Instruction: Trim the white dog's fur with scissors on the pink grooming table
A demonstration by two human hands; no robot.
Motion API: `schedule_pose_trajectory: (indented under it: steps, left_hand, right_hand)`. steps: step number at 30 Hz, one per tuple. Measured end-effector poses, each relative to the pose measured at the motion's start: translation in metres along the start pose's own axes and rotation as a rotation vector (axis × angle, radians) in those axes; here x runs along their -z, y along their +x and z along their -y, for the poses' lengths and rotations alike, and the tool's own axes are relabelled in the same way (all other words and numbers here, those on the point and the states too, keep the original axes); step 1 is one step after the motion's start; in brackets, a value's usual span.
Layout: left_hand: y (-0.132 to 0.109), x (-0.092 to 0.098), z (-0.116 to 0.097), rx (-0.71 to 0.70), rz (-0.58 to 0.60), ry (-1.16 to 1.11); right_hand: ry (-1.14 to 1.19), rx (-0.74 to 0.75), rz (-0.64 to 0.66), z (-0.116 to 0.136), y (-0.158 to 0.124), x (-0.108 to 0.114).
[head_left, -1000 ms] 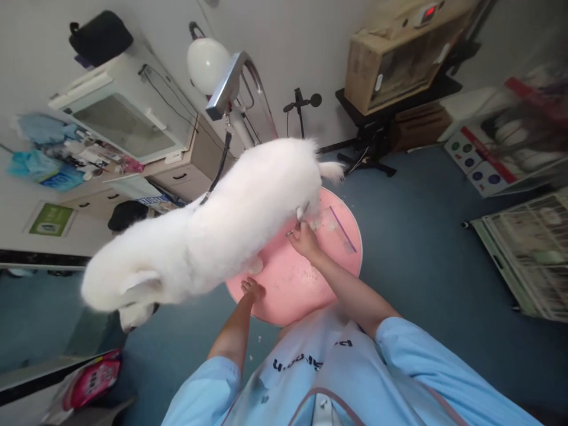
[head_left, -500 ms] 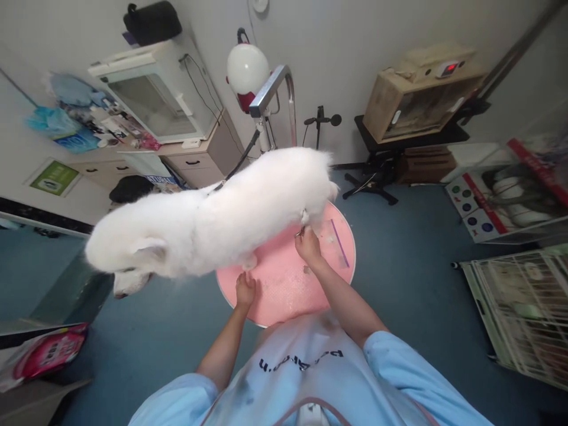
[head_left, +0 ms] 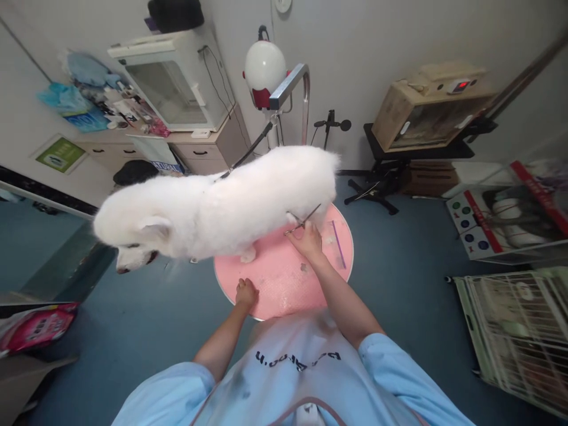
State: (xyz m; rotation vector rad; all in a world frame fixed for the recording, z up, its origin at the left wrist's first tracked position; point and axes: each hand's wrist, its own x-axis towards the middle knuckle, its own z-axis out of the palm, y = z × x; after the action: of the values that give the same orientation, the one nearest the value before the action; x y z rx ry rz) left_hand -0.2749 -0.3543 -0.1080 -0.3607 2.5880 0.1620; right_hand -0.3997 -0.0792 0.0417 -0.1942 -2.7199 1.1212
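Observation:
A white fluffy dog stands on a round pink grooming table, its head at the left past the table's rim. My right hand holds a pair of scissors beside the dog's hind leg. Their blades are spread apart, pointing up against the white fur. My left hand is at the table's near left edge, just below a front paw and apart from it. Its fingers are curled in, and whatever may be inside them is hidden.
A purple strip lies on the table's right side, near loose fur tufts. A dark leash runs from the dog to a metal grooming arm. Behind stand a white dryer and a wooden cabinet; a wire cage is at right.
The scissors have come away from the leg fur and turned, their blades now spread and plainly visible. My left hand has moved slightly away from the front paw. The whole view has shifted a little.

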Motion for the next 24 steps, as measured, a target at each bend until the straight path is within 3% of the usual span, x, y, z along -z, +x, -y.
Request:
schedule_pose_trajectory:
  steps: [4,9,14,17,24]
  left_hand:
    - [0.000,0.002,-0.001,0.013,0.016,-0.014]
    - [-0.001,0.001,-0.002,0.022,0.023,-0.029]
    - [-0.001,-0.001,-0.001,0.024,0.023,-0.034]
    - [0.000,-0.002,0.000,0.024,0.015,-0.027]
    - [0.002,-0.003,0.004,0.011,0.009,0.022]
  right_hand:
    - [0.004,-0.044,0.038,0.003,0.001,0.003]
    - [-0.022,0.040,-0.051,0.008,0.003,0.004]
    - [-0.018,-0.026,0.035,0.013,0.005,0.008]
    - [-0.018,0.026,-0.002,0.016,0.007,0.009]
    - [0.093,-0.087,0.016,0.004,0.000,-0.009]
